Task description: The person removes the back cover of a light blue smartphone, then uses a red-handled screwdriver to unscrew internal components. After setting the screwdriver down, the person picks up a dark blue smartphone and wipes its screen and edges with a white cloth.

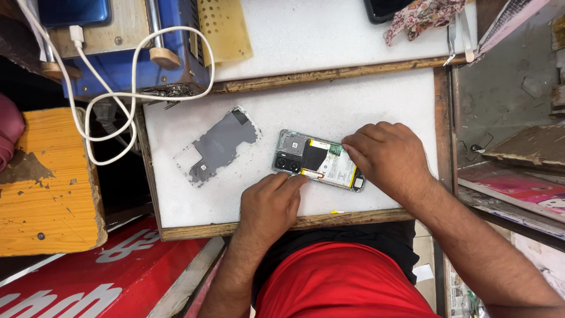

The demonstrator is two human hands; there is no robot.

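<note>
An opened smartphone (318,161) is laid face down near the middle of the white surface (365,100), with its back cover removed so that the camera module, the circuit board and the battery are exposed. The detached grey back cover (220,146) is set well apart to its left, inner side up.

The phone's near edge, by the camera end, is pressed by the fingertips of the left hand (272,203); nothing is held in that hand, which is curled rather than clenched. The far end of the phone is covered by the right hand (385,156), whose fingers are bent down onto the battery area; whether a small part or tool is pinched under them cannot be told.

The step in hand is judged to be work on the internals, the body being steadied while something at the battery side is pried or pressed. A careful, light touch would be called for next, since thin ribbon cables are seen lying across the board.

A white cable (112,94) is looped over a blue machine (126,65) at the upper left.
</note>
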